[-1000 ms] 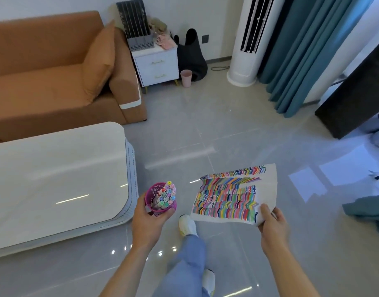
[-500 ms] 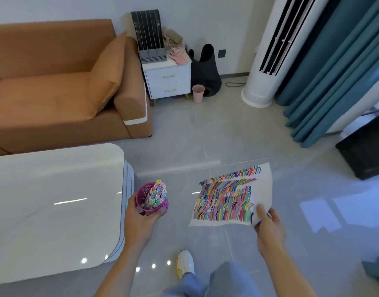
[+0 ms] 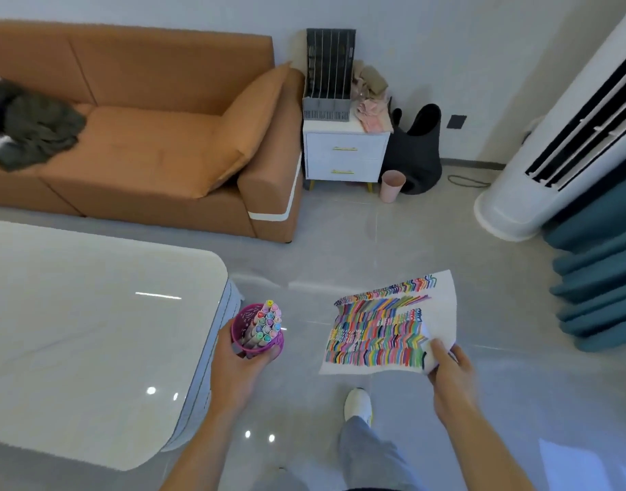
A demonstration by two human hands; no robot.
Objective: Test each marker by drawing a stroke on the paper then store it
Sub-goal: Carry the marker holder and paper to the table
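My left hand [image 3: 239, 363] grips a purple mesh cup [image 3: 242, 340] from below, held in the air beside the table's right edge. Several capped markers [image 3: 267, 322] stand upright in the cup, their tips in mixed colours. My right hand [image 3: 449, 373] pinches the lower right corner of a white sheet of paper [image 3: 442, 299], which hangs over the floor. Dense rows of coloured strokes cover most of the sheet. I am standing; one white shoe [image 3: 357, 404] shows below the paper.
A glossy white table [image 3: 92, 331] with rounded corners fills the lower left. Behind it stands an orange sofa [image 3: 155, 150], then a white nightstand [image 3: 343, 154], a pink bin [image 3: 392, 186] and a black bag. A white tower air conditioner [image 3: 552, 154] and teal curtains stand at right.
I have walked forward and turned left, so more of the sofa and table shows. Both hands keep the cup and the paper in the same grip.
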